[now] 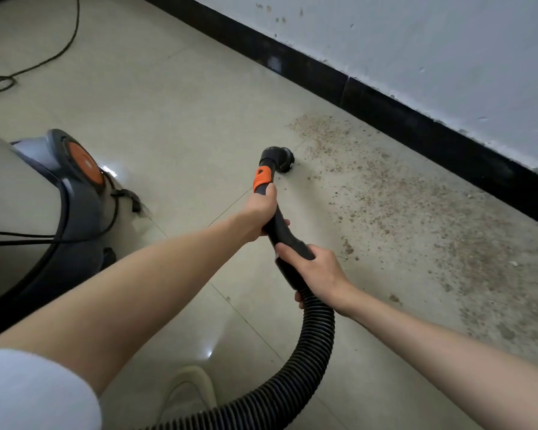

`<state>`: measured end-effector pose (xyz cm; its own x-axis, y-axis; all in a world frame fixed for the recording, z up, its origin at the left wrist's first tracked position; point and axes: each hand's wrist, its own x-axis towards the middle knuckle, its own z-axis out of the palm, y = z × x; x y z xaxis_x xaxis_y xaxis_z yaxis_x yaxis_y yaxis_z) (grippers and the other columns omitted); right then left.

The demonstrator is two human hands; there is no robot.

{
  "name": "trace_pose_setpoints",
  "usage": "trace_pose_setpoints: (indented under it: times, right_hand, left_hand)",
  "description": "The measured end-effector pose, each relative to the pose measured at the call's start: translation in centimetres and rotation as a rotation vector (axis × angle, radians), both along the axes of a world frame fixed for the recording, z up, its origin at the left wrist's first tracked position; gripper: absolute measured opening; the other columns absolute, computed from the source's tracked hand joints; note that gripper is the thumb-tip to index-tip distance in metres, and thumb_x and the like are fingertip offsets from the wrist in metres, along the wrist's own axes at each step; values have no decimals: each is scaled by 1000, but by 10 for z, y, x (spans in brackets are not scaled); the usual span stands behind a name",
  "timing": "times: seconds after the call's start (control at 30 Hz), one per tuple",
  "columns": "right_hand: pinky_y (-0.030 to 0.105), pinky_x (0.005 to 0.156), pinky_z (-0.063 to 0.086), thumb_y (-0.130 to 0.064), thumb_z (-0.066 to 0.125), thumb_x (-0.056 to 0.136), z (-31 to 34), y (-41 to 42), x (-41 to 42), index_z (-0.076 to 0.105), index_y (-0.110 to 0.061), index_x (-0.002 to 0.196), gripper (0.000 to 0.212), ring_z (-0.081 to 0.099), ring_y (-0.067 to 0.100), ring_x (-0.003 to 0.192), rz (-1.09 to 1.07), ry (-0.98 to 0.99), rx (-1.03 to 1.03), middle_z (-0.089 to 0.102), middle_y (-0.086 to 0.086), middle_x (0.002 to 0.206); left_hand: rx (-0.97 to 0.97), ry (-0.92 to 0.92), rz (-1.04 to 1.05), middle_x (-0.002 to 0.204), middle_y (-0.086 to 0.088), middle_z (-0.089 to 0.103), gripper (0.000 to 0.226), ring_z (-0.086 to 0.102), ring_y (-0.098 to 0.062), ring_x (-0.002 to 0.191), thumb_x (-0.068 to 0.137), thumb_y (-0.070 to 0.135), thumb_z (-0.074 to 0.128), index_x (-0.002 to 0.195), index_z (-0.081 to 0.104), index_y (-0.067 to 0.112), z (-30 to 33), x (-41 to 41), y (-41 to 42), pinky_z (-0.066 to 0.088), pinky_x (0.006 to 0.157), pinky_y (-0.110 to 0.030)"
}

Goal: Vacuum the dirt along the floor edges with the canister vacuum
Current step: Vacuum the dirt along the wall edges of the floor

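Dirt [416, 212] covers most of the strip along the black baseboard [416, 125] on the right, seemingly barely touched, while both hands, left [258, 212] and right [314, 268], grip the vacuum handle [280, 231], its brush [284, 164] at the patch's near-left edge.

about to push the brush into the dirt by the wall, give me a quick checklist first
1. Both hands on the wand: ok. Left hand grips below the orange collar, right hand grips near the hose.
2. Brush down on the floor: ok, at the dirt's near edge.
3. Dirt left along the baseboard: not ok, most remains.
4. Hose free of kinks: ok where visible.
5. Cord out of the path: ok, behind the canister.
6. Suction on: cannot tell.
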<state>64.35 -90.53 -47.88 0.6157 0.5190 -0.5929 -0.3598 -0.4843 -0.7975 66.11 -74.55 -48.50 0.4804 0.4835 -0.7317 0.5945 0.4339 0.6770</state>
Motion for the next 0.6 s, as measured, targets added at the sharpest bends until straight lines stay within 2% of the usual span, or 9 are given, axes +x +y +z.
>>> trace_pose_setpoints:
  times: [0.1, 0.2, 0.33, 0.43, 0.6]
  right_hand:
    - [32, 42, 48, -50, 73, 80, 4, 20, 3, 57, -8, 84, 45, 55, 25, 39, 43, 13, -4, 54, 9, 66]
    - [30, 42, 50, -51, 71, 82, 7, 53, 8, 58, -8, 87, 45, 55, 22, 39, 129, 40, 24, 56, 9, 65]
    - [26, 42, 49, -52, 70, 83, 1, 104, 1, 59, -11, 86, 43, 55, 17, 39, 262, 88, 70, 56, 9, 68]
    - [26, 41, 48, -52, 71, 83, -8, 136, -8, 59, -12, 86, 42, 55, 16, 40, 333, 114, 80, 56, 8, 71]
    - [27, 43, 49, -54, 72, 81, -14, 167, -7, 61, -15, 85, 40, 55, 16, 41, 363, 109, 103, 57, 6, 72]
  left_hand:
    - [40, -7, 7, 81, -9, 51, 44, 61, -18, 45, 98, 43, 34, 127, 33, 10, 4, -2, 17, 50, 48, -27]
    - [97, -22, 97, 86, -9, 51, 48, 59, -17, 36, 99, 41, 35, 131, 32, 5, 8, -11, 50, 50, 42, -25]
    - [186, 11, 267, 82, -10, 56, 43, 61, -17, 40, 97, 41, 39, 120, 40, 5, 5, -40, 102, 49, 49, -27]
    - [254, 58, 386, 91, -13, 61, 37, 62, -16, 42, 96, 44, 42, 110, 40, 9, -2, -62, 132, 46, 42, -24]
    - [271, 103, 416, 91, -12, 63, 50, 61, -12, 38, 96, 47, 40, 124, 42, 6, -7, -66, 163, 45, 41, -22]
